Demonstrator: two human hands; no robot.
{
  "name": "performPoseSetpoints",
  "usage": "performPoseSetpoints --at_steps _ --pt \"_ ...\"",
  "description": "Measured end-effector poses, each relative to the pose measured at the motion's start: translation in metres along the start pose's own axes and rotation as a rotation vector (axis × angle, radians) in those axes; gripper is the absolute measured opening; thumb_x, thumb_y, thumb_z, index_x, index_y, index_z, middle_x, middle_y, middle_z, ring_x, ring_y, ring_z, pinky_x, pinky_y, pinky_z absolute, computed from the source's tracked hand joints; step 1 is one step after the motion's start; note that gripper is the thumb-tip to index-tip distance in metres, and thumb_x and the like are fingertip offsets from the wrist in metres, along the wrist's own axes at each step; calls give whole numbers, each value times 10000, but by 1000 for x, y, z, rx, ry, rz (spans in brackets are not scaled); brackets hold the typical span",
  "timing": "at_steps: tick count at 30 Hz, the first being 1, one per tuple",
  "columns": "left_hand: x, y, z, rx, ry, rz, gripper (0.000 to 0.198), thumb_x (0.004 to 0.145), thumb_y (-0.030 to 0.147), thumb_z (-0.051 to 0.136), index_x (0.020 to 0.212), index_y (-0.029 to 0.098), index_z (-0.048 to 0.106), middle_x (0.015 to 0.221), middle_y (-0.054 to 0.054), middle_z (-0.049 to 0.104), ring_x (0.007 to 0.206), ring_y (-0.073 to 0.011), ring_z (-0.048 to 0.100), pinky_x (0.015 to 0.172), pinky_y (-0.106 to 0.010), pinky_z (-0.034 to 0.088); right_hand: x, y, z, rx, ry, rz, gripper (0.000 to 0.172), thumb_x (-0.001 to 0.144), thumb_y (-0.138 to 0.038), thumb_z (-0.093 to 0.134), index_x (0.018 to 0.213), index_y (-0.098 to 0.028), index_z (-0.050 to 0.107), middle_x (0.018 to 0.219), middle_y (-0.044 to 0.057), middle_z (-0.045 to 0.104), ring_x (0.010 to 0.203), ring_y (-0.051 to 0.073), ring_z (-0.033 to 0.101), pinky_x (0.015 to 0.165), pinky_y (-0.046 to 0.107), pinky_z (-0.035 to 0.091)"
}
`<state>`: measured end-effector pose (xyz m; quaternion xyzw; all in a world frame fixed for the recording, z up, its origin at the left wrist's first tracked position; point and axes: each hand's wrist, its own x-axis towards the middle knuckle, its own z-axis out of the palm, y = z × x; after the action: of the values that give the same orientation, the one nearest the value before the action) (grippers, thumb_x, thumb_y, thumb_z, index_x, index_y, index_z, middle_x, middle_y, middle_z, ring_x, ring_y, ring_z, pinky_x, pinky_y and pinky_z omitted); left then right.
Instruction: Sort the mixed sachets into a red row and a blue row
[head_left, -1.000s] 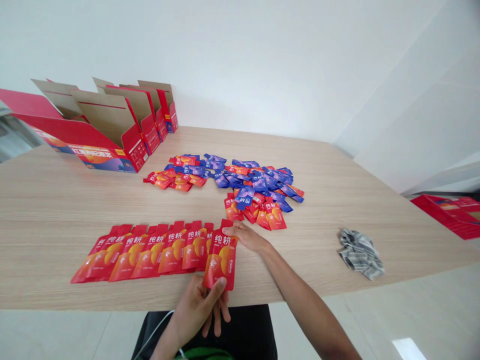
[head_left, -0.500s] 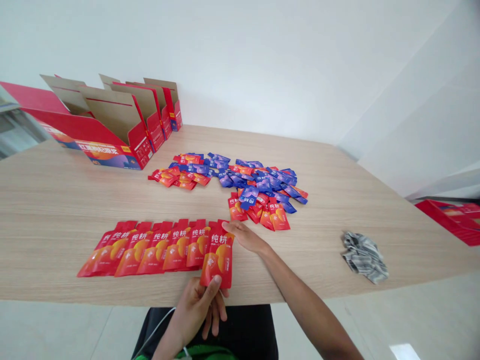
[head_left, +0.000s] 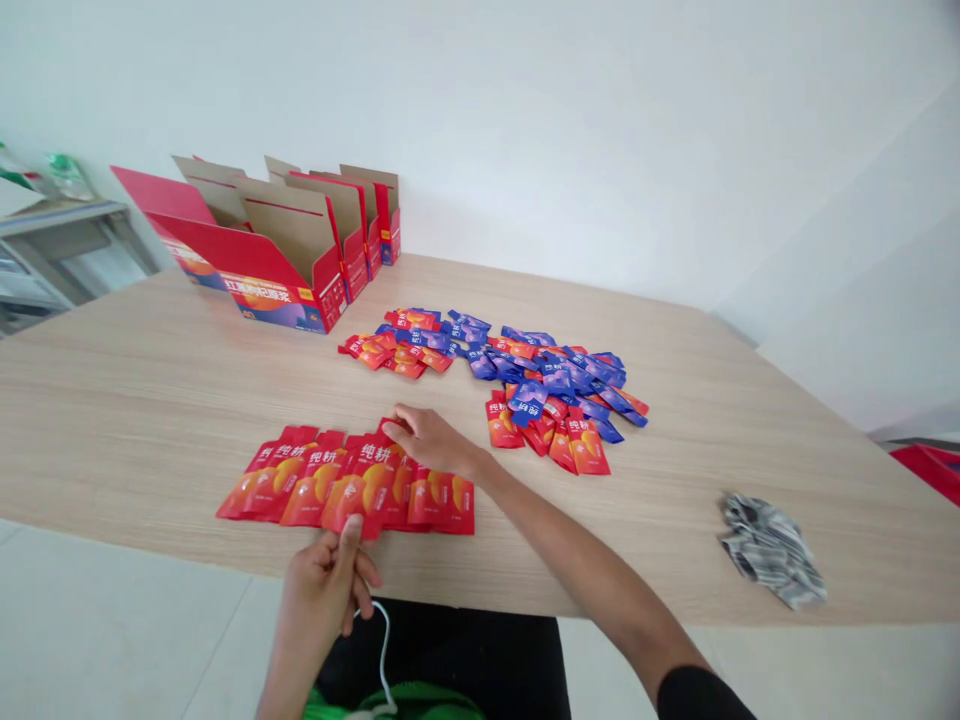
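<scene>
A red sachet [head_left: 364, 487] with an orange fruit print lies tilted over the middle of an overlapping row of like red sachets [head_left: 259, 490]. My left hand [head_left: 328, 582] pinches its bottom edge between thumb and fingers, at the near side of the row. At its top corner, my right hand [head_left: 429, 440] grips with thumb and fingertips, the palm above the row's right part. Farther back is a loose pile of blue sachets [head_left: 556, 376] and red sachets [head_left: 587, 443], apart from both hands.
Open red cartons [head_left: 281, 300] with raised flaps stand at the back left of the wooden table [head_left: 150, 400]. A crumpled striped grey cloth [head_left: 772, 550] lies near the front right edge. A white wall [head_left: 562, 150] closes off the back. A white cable [head_left: 385, 650] hangs near my lap.
Both hands have carried the red sachet left, from the row's right end to over its middle. The view has shifted, so the cartons and piles appear farther right.
</scene>
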<state>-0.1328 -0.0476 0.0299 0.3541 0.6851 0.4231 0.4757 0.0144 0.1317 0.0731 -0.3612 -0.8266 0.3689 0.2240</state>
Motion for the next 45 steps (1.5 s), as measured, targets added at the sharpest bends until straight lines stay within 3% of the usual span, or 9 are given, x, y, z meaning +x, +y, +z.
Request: performPoseSetpoints --at_steps 4,9,14,18,24,30,35,38,45 --pt "19 -6 -34 71 176 18 752 739 951 577 643 205 612 376 -21 572 258 -143 412 316 -241 284 56 -18 36 -232 -56 5 171 1058 -309 590 953 -202 671 969 24 747 926 168 665 847 273 432" --pt "40 -6 -63 244 222 -64 770 753 951 462 645 209 639 410 -74 616 306 -190 468 364 -284 305 94 -30 68 -454 -76 -28 265 1069 -380 565 1078 -182 739 1174 108 770 1142 236 665 1002 353 449" --pt "46 -2 -72 361 260 -139 716 787 878 370 604 238 633 455 -89 658 392 -238 560 439 -315 376 101 -28 82 -587 -109 -50 326 1061 -397 554 1153 -155 752 1249 159 736 1244 271 620 1060 402 441" --pt "40 7 -70 517 294 -118 680 834 791 351 474 264 586 473 -94 672 546 -277 666 635 -355 473 101 -23 90 -631 -91 -88 385 1068 -442 531 1138 -132 748 1225 187 720 1253 295 593 1064 435 432" --pt "35 15 -70 624 301 -95 671 885 733 352 424 286 549 464 -83 659 641 -305 692 746 -375 455 97 -21 98 -643 -56 -140 377 1064 -466 534 1110 -141 720 1184 168 712 1223 297 579 1060 445 412" --pt "31 7 -78 619 289 -64 689 946 725 367 472 277 590 470 -68 666 624 -298 694 716 -366 464 104 0 71 -596 52 -32 316 1093 -403 493 1231 -185 674 1268 131 687 1239 273 571 1082 433 398" --pt "23 -13 -49 443 164 135 766 916 853 323 451 276 515 356 -38 537 402 -226 589 594 -332 487 112 46 15 -760 218 123 366 1006 -252 578 1351 -145 631 1372 197 612 1306 319 517 1093 450 401" --pt "16 -28 -14 346 -76 186 771 902 898 336 491 262 479 381 -20 534 321 -175 527 458 -288 419 111 70 -7 -851 217 174 407 986 -202 565 1380 -127 631 1381 224 609 1309 331 521 1088 463 408" --pt "7 -47 35 299 -337 210 711 997 799 265 621 241 494 454 -10 569 345 -127 519 395 -225 342 104 103 -13 -1001 167 -73 314 1069 -205 451 1219 -133 717 1252 187 701 1244 313 564 1079 470 400"
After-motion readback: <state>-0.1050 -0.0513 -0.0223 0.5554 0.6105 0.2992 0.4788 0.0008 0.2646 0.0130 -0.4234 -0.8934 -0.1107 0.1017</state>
